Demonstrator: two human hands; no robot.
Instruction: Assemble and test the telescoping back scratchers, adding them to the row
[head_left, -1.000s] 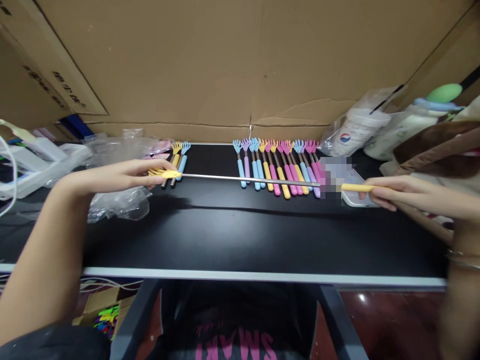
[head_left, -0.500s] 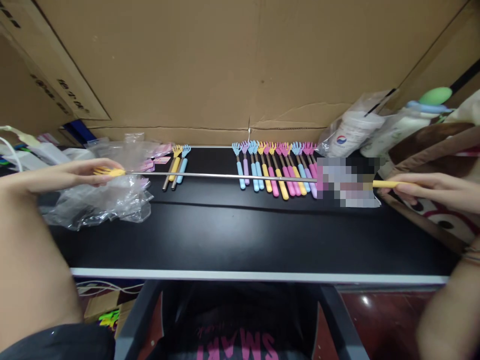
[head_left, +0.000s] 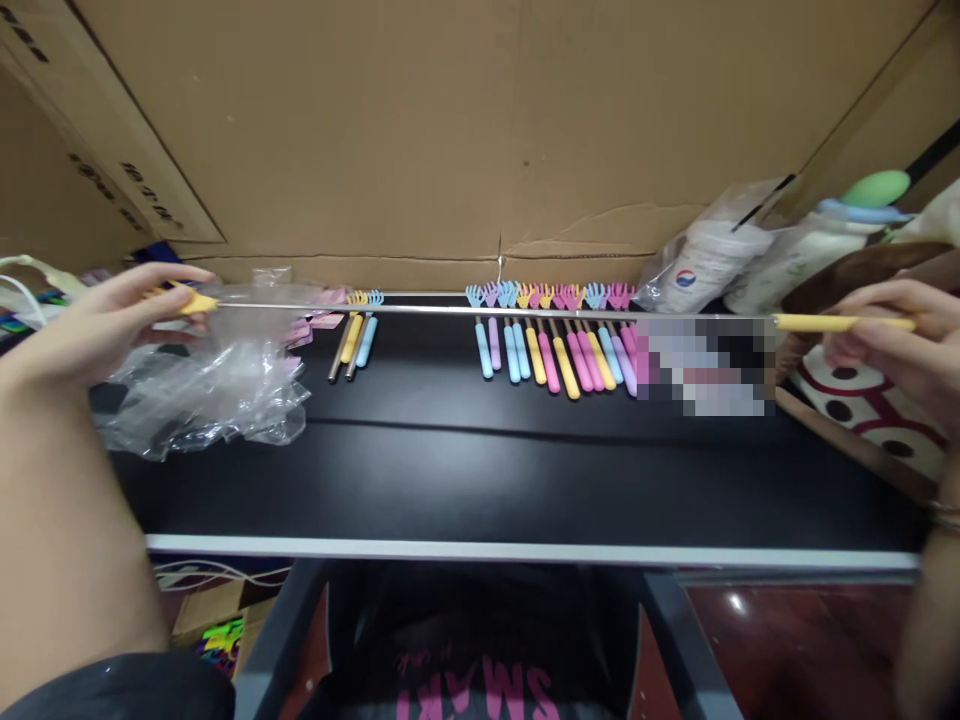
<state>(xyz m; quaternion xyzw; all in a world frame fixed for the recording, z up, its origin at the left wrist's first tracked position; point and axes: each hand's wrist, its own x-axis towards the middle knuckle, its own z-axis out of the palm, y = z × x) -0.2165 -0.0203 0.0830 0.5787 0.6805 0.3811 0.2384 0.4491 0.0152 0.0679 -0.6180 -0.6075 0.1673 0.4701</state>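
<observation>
Stretched out across the view is a yellow telescopic back scratcher [head_left: 465,311], its thin metal rod fully drawn between my hands. My left hand [head_left: 146,310] is closed around its yellow claw head at the left. At the right, my right hand [head_left: 900,325] pinches the yellow handle. Behind and below the rod lies a row of short back scratchers [head_left: 559,350] in blue, purple, yellow and pink, claws toward the back wall. Left of them, a yellow back scratcher [head_left: 351,338] and a blue back scratcher [head_left: 367,342] lie among bare metal rod ends.
Clear plastic bags [head_left: 232,400] lie crumpled on the black table [head_left: 465,490] at the left. A bagged paper cup [head_left: 705,260] and a bottle [head_left: 840,240] stand at the back right. A cardboard wall [head_left: 375,130] closes off the back. A pixelated patch hides part of the right side.
Both hands have risen and moved farther apart, lifting the rod toward the back wall in view. The right hand with the yellow handle has shifted to the right.
</observation>
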